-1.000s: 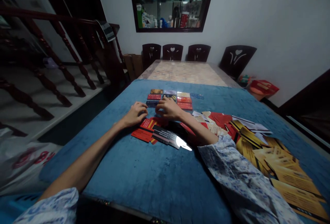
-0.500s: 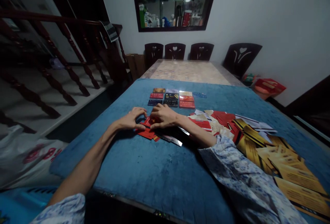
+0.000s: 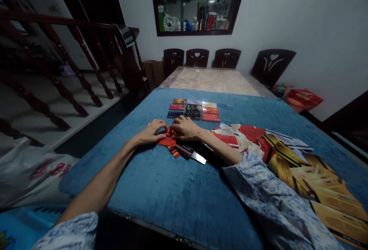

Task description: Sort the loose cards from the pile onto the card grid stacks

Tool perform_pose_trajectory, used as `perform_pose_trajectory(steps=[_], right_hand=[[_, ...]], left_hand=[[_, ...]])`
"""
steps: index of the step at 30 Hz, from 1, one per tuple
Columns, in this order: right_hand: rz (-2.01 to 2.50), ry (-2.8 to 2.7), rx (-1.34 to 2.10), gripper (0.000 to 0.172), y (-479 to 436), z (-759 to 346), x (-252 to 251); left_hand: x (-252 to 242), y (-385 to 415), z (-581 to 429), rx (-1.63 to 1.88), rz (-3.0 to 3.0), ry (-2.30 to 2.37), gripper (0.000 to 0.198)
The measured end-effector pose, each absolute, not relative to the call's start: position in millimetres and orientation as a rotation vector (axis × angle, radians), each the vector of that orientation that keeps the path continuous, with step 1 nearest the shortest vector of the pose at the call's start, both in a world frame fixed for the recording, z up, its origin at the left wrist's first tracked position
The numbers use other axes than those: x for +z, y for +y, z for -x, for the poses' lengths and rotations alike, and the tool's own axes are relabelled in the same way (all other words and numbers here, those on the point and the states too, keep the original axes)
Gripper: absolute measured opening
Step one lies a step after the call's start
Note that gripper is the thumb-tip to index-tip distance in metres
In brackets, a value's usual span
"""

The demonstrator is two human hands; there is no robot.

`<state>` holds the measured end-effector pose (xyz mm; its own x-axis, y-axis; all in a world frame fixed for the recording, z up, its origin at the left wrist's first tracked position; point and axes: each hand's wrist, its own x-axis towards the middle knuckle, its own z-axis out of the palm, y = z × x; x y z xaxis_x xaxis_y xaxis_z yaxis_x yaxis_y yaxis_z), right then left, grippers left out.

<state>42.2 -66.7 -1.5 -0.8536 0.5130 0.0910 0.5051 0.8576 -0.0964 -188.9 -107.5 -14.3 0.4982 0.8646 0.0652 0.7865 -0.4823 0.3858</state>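
Observation:
My left hand [image 3: 151, 132] has its thumb and fingers closed on the left side of some red cards [image 3: 167, 142]. From the other side my right hand [image 3: 186, 129] pinches the same cards, its fingers bent over them and hiding part. Under and beside the hands lies a loose spread of black cards [image 3: 184, 148], a shiny silver-white card [image 3: 199, 158] and red-and-yellow striped ones. Just beyond the fingers, short rows of cards are laid out, among them a black card [image 3: 193, 107] and a red card [image 3: 211, 117].
A heap of red envelopes and papers [image 3: 230, 139] lies right of my forearm, with many gold cards [image 3: 330, 188] nearer me. Blue cloth [image 3: 161, 188] covers the near table. Chairs [image 3: 197, 57] stand at the far end; a white plastic bag [image 3: 34, 173] is at left.
Both hands have drawn slightly closer together around the red cards. More of the black and striped cards below shows. The whole view has shifted a little.

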Motion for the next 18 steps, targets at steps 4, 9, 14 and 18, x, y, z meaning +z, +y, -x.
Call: perform_pose_trajectory(steps=[4, 9, 14, 18], right_hand=[[0.840, -2.899, 0.100, 0.026, -65, -41, -6], [0.852, -2.858, 0.054, 0.028, -64, -42, -10], [0.851, -2.820, 0.010, 0.029, -61, -43, -14], [0.845, -2.808, 0.016, 0.028, -59, -44, -16]], left_hand=[[-17, -105, 185, 0.392, -2.475, 1.396, 0.020], [-18, -103, 188, 0.422, -2.500, 1.388, 0.020], [-14, -105, 195, 0.394, -2.491, 1.292, 0.039], [-13, -105, 198, 0.373, -2.478, 1.261, 0.052]])
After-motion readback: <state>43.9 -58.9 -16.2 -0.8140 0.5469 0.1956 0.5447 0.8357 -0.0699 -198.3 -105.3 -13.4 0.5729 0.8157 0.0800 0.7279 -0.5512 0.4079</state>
